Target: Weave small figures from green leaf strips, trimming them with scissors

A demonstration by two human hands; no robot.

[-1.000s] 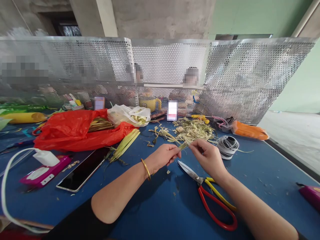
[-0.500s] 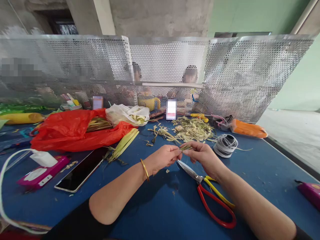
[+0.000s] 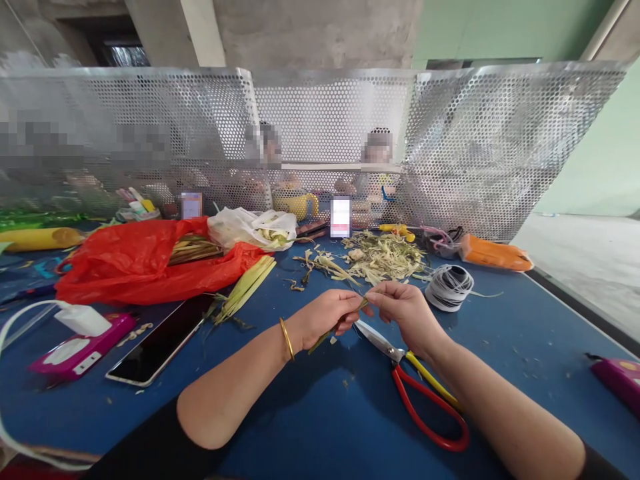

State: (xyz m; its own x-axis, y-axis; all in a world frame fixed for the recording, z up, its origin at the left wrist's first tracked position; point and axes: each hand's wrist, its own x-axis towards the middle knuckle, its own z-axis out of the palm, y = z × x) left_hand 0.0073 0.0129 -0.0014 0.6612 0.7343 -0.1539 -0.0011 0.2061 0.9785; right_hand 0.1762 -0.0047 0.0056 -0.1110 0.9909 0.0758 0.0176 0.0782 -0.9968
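Near the tip of the scissors, the left hand and the right hand hold a plant strip with narrow grip. Perhaps it is several strands.

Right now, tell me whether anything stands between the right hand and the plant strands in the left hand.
Nothing visible does: the right hand pinches the plant strands beside the left hand; the scissors lie below.

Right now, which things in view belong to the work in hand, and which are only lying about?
Likely belonging: plant strand in left hand and right hand, scissors, leaf scraps.

Apparently just lying about: dark-screened phone, yellow mug, orange packet.
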